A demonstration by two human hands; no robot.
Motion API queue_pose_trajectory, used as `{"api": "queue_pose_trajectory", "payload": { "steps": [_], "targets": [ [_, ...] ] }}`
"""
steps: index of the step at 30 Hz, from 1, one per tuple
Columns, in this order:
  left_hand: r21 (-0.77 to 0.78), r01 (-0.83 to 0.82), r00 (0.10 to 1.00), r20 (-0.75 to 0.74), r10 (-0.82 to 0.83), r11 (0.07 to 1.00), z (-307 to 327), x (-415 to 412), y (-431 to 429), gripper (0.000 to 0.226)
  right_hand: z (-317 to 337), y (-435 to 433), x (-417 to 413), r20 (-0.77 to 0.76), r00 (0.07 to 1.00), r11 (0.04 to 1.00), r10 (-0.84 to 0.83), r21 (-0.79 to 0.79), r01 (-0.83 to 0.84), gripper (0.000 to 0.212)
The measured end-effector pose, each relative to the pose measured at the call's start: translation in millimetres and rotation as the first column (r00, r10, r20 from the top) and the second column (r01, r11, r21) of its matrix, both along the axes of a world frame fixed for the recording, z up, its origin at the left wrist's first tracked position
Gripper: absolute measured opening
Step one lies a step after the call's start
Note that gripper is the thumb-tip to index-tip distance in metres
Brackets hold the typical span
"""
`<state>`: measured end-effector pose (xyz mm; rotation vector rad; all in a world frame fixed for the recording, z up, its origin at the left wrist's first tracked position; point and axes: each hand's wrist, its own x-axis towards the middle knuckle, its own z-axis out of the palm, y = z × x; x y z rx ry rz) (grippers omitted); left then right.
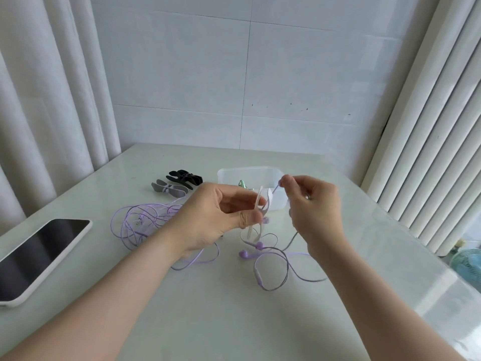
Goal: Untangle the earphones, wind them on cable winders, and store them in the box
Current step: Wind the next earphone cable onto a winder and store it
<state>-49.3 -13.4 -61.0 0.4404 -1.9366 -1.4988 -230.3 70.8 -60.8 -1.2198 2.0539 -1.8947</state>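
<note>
My left hand (217,217) holds a white cable winder (260,212) upright above the table, thumb and fingers pinching its middle. My right hand (312,204) pinches a purple cable end (276,188) just above the winder. The purple earphones lie on the table: two earbuds (251,250) under my hands, an inline remote (257,276), and a loose tangle of cable (140,222) to the left. A clear plastic box (234,175) stands behind my hands with something green (243,184) inside.
A grey winder (169,190) and a black winder (185,177) lie left of the box. A phone in a white case (39,256) lies screen up at the left table edge. Curtains hang left and right; a tiled wall stands behind.
</note>
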Motion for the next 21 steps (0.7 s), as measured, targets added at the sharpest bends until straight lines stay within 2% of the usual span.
{"api": "queue_pose_trajectory", "payload": {
  "steps": [2, 3, 7, 9, 13, 18, 21],
  "targets": [
    [0.015, 0.004, 0.997, -0.074, -0.003, 1.000, 4, 0, 0, 0.028, -4, 0, -3, 0.067, 0.997, 0.991, 0.049, 0.124, -0.057, 0.026],
    [0.036, -0.003, 0.994, -0.113, 0.007, 0.999, 5, 0, 0, 0.030, -6, 0, -3, 0.041, 0.998, 0.983, 0.050, 0.176, -0.057, 0.027],
    [0.193, -0.077, 0.959, -0.254, 0.126, 0.978, 9, -1, -2, 0.039, -2, 3, 4, -0.235, 0.968, 0.954, 0.087, 0.298, -0.014, 0.027],
    [0.242, -0.159, 0.935, -0.275, 0.225, 0.957, 11, 0, -6, 0.039, 0, 5, 12, -0.329, 0.926, 0.922, 0.184, 0.384, -0.046, 0.026],
    [0.265, -0.323, 0.898, -0.218, 0.383, 0.908, 11, 7, -17, 0.025, 0, 10, 31, -0.397, 0.805, 0.842, 0.440, 0.493, -0.218, 0.024],
    [0.141, -0.461, 0.876, -0.088, 0.475, 0.876, 9, 19, -28, 0.015, 1, 11, 38, -0.462, 0.762, 0.873, 0.454, 0.401, -0.278, 0.025],
    [-0.044, -0.463, 0.886, -0.017, 0.462, 0.885, 1, 16, -28, 0.010, 2, 14, 41, -0.487, 0.748, 0.888, 0.450, 0.331, -0.319, 0.027]
  ]
}}
